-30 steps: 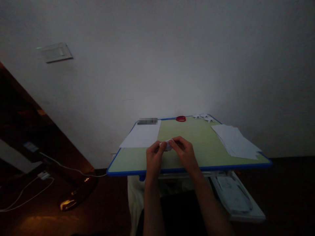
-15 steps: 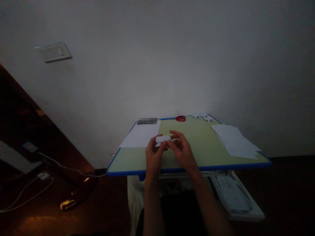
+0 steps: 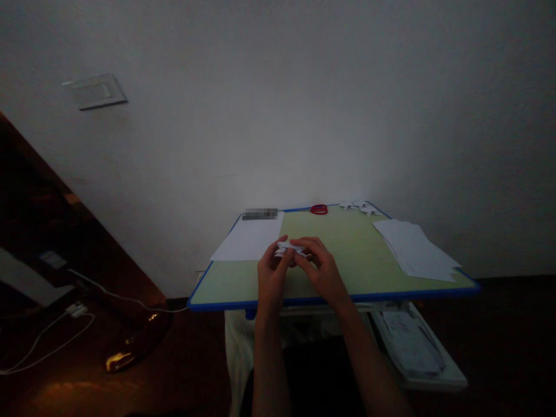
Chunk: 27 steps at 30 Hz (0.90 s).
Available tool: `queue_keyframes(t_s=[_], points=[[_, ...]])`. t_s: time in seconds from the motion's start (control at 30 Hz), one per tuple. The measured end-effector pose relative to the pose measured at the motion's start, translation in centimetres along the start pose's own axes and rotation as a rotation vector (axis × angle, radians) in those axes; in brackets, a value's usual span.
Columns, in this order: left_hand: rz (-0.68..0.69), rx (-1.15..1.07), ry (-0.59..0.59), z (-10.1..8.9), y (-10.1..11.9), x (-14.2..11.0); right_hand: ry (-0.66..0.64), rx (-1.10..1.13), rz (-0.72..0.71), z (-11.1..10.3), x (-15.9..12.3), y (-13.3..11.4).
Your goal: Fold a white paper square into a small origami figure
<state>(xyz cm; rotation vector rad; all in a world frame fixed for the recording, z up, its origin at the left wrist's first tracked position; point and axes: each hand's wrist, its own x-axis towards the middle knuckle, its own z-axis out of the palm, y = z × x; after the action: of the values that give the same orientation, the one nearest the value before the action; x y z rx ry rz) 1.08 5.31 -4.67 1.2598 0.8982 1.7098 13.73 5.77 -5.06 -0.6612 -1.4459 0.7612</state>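
Between my two hands, above the front half of the green table [image 3: 347, 249], is a small piece of folded white paper [image 3: 287, 248]. My left hand [image 3: 273, 271] pinches its left side, thumb in front and fingers behind. My right hand [image 3: 320, 267] grips the right side, with its fingers bent over the top edge and the thumb below. Layers and pointed corners show in the paper, though the fingers cover part of it.
A large white sheet [image 3: 247, 240] lies at the left, with a blurred-out dark object [image 3: 259, 214] at its far edge. Red-handled scissors [image 3: 318, 209] and several folded paper pieces [image 3: 359, 205] lie along the back. A stack of paper [image 3: 414, 249] sits at the right.
The fingers of my right hand have come down from a raised position onto the paper. Its flat top face now looks narrower and more pointed. Nothing else on the table has moved.
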Motion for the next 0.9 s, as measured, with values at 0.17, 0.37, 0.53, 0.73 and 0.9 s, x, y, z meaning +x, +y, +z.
queue_keyframes(t_s=[0.17, 0.37, 0.53, 0.73, 0.9], points=[[0.005, -0.01, -0.001, 0.0, -0.2, 0.1, 0.023, 0.042, 0.02, 0.1, 0.1, -0.3], [0.033, 0.054, -0.025, -0.1, -0.3, 0.2, 0.066, 0.026, 0.054, 0.0, 0.2, 0.0], [0.081, 0.145, -0.058, -0.3, -0.5, 0.3, 0.092, -0.032, 0.041, 0.0, 0.3, 0.2], [0.152, 0.179, -0.052, -0.4, -0.8, 0.5, 0.108, -0.106, -0.029, 0.0, 0.2, 0.3], [0.133, 0.306, -0.017, -0.5, -1.1, 0.7, 0.156, -0.315, -0.147, 0.0, 0.1, 0.7]])
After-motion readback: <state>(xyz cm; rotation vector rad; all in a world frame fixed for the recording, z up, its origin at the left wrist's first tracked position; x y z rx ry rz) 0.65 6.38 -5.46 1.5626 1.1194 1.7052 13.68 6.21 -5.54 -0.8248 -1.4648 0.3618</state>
